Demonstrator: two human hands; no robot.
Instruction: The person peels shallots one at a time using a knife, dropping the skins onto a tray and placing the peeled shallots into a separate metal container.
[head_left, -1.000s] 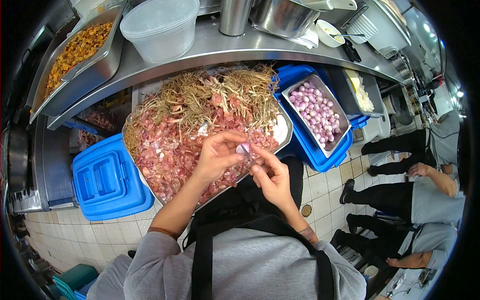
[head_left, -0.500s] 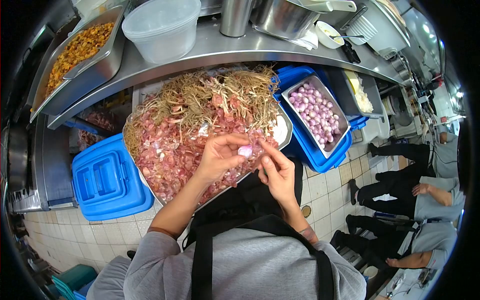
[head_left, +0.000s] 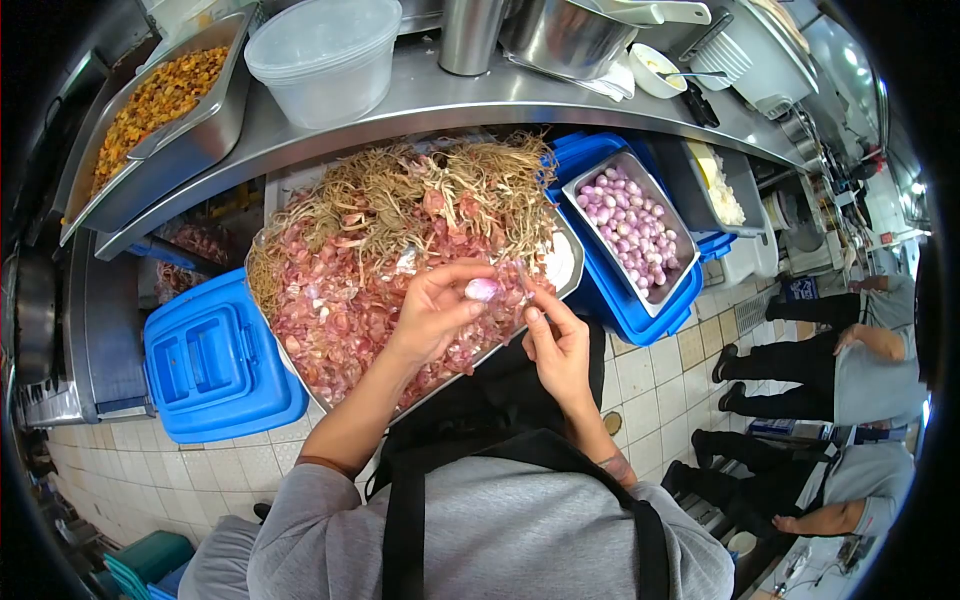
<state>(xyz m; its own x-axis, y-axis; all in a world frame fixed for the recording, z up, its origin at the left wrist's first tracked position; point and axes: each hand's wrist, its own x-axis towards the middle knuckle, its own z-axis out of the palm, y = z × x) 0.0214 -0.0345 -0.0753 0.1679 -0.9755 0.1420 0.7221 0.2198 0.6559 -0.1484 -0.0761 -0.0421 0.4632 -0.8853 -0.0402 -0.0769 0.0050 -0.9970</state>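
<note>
In my left hand (head_left: 435, 312) a peeled, pinkish-white shallot (head_left: 481, 290) is pinched between thumb and fingers. Close by on the right, my right hand (head_left: 558, 350) has its thumb and forefinger drawn together at a thin, translucent scrap of shallot skin (head_left: 519, 281). Both hands are above the near right part of a large metal tray (head_left: 572, 248). The tray is heaped with pink shallot skins (head_left: 335, 300), and dry, stringy roots (head_left: 400, 190) cover its far side. Beyond my right hand, a smaller metal pan (head_left: 655, 297) holds many peeled shallots (head_left: 628, 225).
A blue lid (head_left: 205, 372) lies left of the tray; a blue bin (head_left: 630, 322) is under the shallot pan. The steel counter (head_left: 430, 110) carries plastic tubs (head_left: 325, 70), a pot (head_left: 570, 40) and a food pan (head_left: 215, 120). Other people (head_left: 875, 370) stand at the right.
The shallot in my left hand has shifted slightly left, away from my right fingertips. My right hand has barely moved. People at the right have changed their stance.
</note>
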